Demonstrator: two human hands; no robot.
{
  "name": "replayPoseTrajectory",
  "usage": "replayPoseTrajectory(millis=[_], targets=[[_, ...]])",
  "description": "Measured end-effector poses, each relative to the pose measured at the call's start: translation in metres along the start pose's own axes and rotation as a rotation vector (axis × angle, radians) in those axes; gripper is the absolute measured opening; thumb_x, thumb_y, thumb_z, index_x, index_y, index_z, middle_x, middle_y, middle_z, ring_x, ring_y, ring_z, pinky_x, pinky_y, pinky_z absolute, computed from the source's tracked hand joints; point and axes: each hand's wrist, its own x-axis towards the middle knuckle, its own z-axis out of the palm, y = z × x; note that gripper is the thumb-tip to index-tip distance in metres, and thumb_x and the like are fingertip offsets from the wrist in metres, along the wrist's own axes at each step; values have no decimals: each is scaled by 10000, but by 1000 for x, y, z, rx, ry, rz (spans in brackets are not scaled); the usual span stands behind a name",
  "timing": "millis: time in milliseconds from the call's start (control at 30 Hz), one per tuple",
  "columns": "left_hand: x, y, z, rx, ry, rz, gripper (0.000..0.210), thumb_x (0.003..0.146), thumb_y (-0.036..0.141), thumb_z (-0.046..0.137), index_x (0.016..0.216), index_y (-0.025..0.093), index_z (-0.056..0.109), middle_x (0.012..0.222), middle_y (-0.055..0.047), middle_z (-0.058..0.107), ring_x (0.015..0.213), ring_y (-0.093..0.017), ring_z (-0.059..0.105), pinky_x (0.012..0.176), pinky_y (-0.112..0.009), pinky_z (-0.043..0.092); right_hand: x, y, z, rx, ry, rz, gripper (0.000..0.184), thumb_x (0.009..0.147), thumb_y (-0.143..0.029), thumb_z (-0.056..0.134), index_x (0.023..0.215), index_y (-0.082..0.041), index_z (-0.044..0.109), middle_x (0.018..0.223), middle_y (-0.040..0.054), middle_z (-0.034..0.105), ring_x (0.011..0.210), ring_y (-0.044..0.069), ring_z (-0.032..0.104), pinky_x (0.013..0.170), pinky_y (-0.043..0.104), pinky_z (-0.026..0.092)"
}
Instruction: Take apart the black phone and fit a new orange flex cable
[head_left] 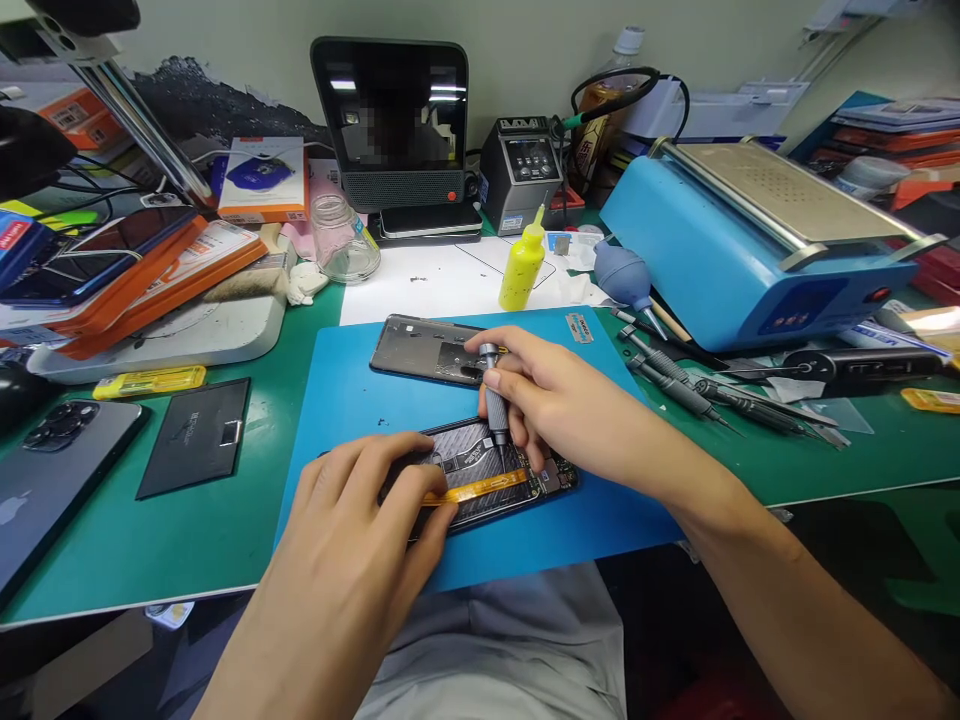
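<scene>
An opened phone [474, 450] lies on the blue mat [337, 385], its inner parts bare. An orange flex cable [484, 488] runs lengthwise over it. My left hand [360, 520] grips the phone's left end, fingers over the far edge and thumb at the near edge by the cable. In my right hand [536, 385] is a grey precision screwdriver [496, 405], held nearly upright between thumb and fingers. Its tip points down at the phone's inside near the cable's right part; whether it touches is too small to tell. Behind lies a removed back cover [420, 347], partly hidden by my right hand.
Left are a black battery [196, 438] and another phone [64, 480]. A yellow bottle [523, 265], glass jar [343, 240] and soldering station [520, 172] stand behind. To the right are a blue air blower [626, 275], several screwdrivers [679, 385] and a blue heating machine [720, 250].
</scene>
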Motion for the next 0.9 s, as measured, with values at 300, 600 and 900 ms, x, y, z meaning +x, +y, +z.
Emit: replayPoseTrajectory(millis=[300,600,900], targets=[[-2,-10,1,0,-34,35,95,1196,244,606,1286,271,610,1423,-81,691,1315,-297,605,1068,-468,448,3,-3,2,33,-20,14,385,1166,-281,474,1536,-254,578,892,-10,730,480,122,596,430,245,539],[-2,-10,1,-2,-22,46,93,1184,240,633,1271,266,609,1406,-81,690,1314,-297,607,1071,-472,447,8,-4,2,4,-52,11,409,1164,-279,479,1561,-255,574,928,5,749,483,120,596,417,242,523],[-1,-9,0,-14,-34,27,98,1185,252,630,1280,274,616,1410,-82,693,1321,-310,610,1071,-481,458,9,-15,1,-4,-132,-9,384,1173,-242,458,1535,-244,586,854,-25,724,488,122,575,424,236,518]])
